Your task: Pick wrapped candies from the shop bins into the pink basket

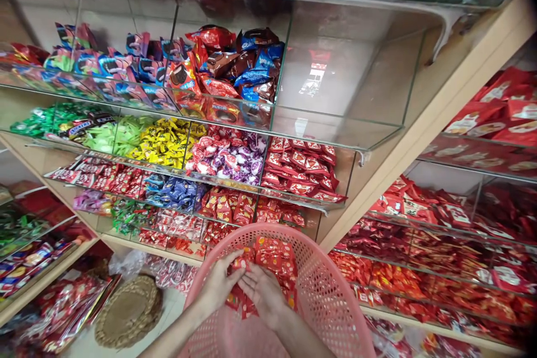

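Note:
A pink perforated plastic basket (331, 285) stands in front of me, holding several red candy packets (274, 254) with light round marks. Over these, my left hand (218, 281) is closed around a red candy packet (242, 262), with thumb and index finger at its edges. My right hand (265, 295) meets it from the other side. Its fingers are bent inward against the same packet and close to the left thumb. Part of the packet is hidden between the two hands.
Ahead rises a glass-fronted shelf (310, 123) with wrapped sweets sorted in compartments, including yellow candies (168, 140) and red packets (300, 165). A wooden upright (419, 117) divides it from more red packets at right. A woven basket (128, 310) sits on the floor at left.

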`<action>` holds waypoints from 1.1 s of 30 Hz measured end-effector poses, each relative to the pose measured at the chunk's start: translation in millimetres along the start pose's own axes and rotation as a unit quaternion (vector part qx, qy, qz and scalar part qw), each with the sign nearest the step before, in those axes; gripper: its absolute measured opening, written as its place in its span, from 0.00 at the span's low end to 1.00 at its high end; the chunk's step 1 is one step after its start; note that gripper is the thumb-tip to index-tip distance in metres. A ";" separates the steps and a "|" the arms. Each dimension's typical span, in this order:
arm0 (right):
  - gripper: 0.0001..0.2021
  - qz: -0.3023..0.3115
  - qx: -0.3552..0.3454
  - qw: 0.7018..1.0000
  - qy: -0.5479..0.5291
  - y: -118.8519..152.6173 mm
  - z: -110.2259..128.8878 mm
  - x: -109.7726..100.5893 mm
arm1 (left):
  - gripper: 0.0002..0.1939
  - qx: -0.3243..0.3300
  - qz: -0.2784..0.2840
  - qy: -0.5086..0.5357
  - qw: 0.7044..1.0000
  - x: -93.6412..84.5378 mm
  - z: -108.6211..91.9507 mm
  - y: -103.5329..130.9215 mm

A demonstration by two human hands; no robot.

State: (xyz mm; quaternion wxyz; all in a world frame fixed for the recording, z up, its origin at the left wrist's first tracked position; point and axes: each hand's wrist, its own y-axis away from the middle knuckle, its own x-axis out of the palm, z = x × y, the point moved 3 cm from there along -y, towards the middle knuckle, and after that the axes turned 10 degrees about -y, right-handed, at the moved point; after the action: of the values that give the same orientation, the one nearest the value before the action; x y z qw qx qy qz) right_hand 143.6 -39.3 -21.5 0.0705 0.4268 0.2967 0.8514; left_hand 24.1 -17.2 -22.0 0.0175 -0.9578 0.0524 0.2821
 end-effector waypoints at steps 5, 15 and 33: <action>0.19 0.025 -0.005 0.999 0.039 8.3 9.7 -5.5 | 0.21 0.008 0.020 -0.040 0.999 4.0 -0.8 -14.2; 0.20 0.041 0.029 0.993 0.108 13.1 8.4 -8.7 | 0.20 0.053 0.023 -0.168 0.984 5.6 1.6 -19.0; 0.17 0.109 -0.115 0.939 0.304 15.5 68.8 -15.4 | 0.22 0.112 0.007 -0.296 0.949 16.4 14.4 -21.8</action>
State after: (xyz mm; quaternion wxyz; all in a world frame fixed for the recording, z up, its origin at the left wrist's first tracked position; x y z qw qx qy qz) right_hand 208.2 -27.0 8.4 -0.0681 0.1661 0.1560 0.9713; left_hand 32.5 3.8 -42.9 0.1371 -0.8229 0.0824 0.5452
